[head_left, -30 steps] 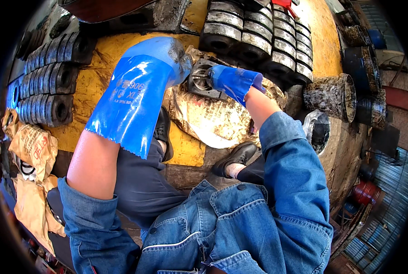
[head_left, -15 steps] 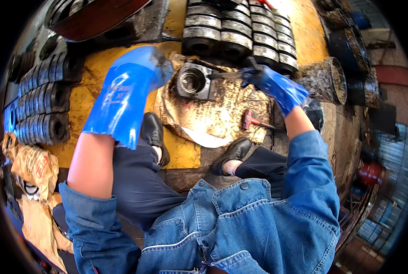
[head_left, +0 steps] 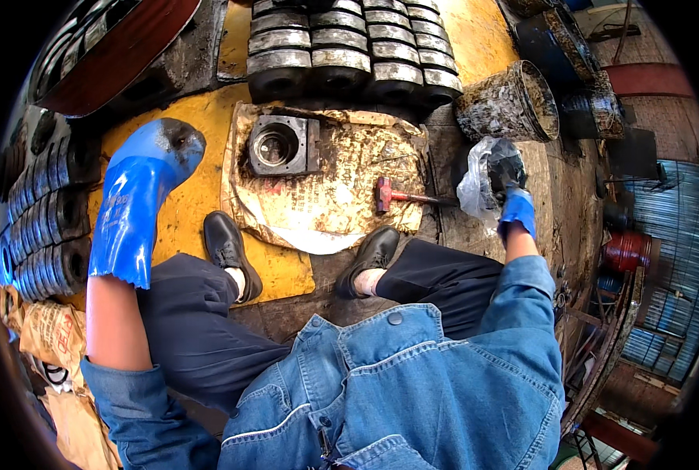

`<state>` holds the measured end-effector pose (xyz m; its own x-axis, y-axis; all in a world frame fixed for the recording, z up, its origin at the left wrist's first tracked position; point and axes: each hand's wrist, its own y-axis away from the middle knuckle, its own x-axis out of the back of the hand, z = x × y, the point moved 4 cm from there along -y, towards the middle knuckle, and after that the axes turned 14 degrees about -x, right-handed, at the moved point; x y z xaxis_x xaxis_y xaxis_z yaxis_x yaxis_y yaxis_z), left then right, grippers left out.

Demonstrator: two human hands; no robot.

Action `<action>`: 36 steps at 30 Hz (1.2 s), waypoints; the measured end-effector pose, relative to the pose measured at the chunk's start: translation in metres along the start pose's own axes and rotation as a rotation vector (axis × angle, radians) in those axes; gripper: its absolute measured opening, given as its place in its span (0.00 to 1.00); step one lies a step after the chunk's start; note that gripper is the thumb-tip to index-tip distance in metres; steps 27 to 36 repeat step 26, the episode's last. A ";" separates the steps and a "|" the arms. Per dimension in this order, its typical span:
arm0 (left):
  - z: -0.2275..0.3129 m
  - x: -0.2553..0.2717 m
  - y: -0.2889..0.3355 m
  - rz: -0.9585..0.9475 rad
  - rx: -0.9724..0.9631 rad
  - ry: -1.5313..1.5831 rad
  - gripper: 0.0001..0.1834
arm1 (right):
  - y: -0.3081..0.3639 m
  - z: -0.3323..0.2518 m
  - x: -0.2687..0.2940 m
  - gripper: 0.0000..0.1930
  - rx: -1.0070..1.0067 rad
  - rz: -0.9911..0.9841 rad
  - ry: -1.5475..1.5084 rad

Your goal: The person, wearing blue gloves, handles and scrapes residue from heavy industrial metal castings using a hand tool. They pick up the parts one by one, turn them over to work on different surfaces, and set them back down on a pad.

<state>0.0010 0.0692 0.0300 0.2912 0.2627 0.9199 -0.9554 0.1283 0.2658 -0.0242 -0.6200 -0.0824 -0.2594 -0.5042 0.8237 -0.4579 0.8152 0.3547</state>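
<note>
My left hand (head_left: 175, 147), in a long blue rubber glove with a dark-stained end, hangs above the yellow floor sheet. Its fingers look curled in; whatever they may hold is hidden. A dark square metal block (head_left: 276, 146) with a round bore lies on stained brown paper (head_left: 349, 176), to the right of that hand and apart from it. My right hand (head_left: 519, 210), gloved in blue, reaches to a container lined with clear plastic (head_left: 482, 180) with black contents. Its fingers are bent at the container's near side, largely hidden. A red-headed hammer (head_left: 387, 194) rests on the paper's right part.
Rows of stacked dark metal blocks (head_left: 337, 66) stand beyond the paper; more blocks (head_left: 52, 227) are piled at left. A crusted bucket (head_left: 514, 102) lies tilted at far right. Brown paper sacks (head_left: 55, 337) sit at lower left. My shoes (head_left: 228, 251) flank the paper's near edge.
My right hand has moved from beside the metal block, where it held a thin dark tool, rightward and nearer to the plastic-lined container. My left hand has drawn leftward, away from the block.
</note>
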 end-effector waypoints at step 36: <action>-0.012 0.013 0.005 0.036 0.047 0.059 0.19 | 0.325 -0.186 -0.318 0.11 1.056 -0.510 0.655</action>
